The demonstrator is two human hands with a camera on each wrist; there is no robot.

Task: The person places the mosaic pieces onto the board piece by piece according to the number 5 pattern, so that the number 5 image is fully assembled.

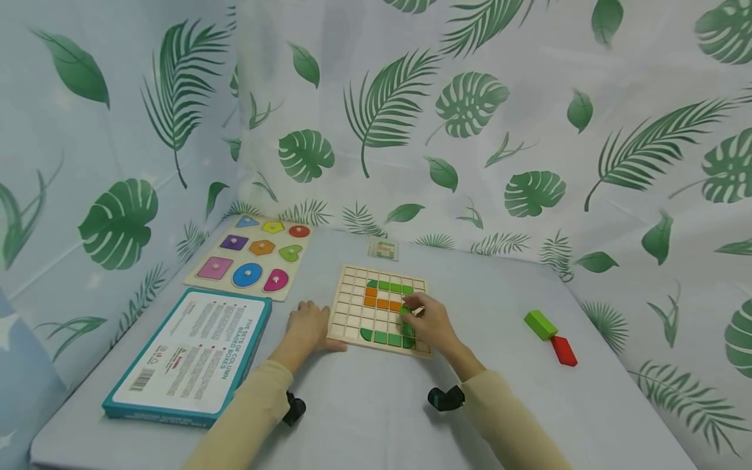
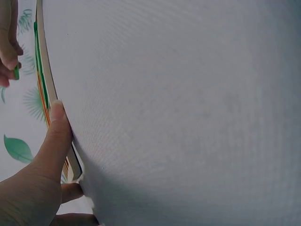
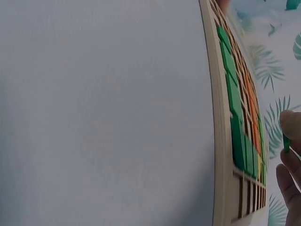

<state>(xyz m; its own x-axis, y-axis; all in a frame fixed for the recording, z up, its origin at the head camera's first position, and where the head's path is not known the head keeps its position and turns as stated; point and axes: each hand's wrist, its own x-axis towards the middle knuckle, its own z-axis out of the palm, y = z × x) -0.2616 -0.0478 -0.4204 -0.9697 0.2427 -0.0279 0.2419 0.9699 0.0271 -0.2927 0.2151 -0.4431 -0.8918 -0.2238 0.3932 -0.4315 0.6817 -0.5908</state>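
Note:
A square wooden grid board (image 1: 346, 310) lies on the table, with green tiles (image 1: 395, 286) in a far row, orange tiles (image 1: 383, 304) below them and more green tiles (image 1: 380, 337) along the near side. My right hand (image 1: 433, 321) is over the board's right side, pinching a small green tile (image 3: 286, 142) between thumb and fingertips. At the near left corner is my left hand (image 1: 308, 328), its straight thumb (image 2: 56, 122) touching the board's near edge and the other fingers around the corner on the left. Part of the board's right side is hidden by my right hand.
A small pattern card (image 1: 384, 249) lies behind the board. To the left are a knobbed shape puzzle (image 1: 239, 261) and a flat teal-edged box (image 1: 188, 352). Two blocks, one green (image 1: 539, 325) and one red (image 1: 564, 351), lie on the right. Leaf-printed cloth (image 1: 399, 117) hangs behind.

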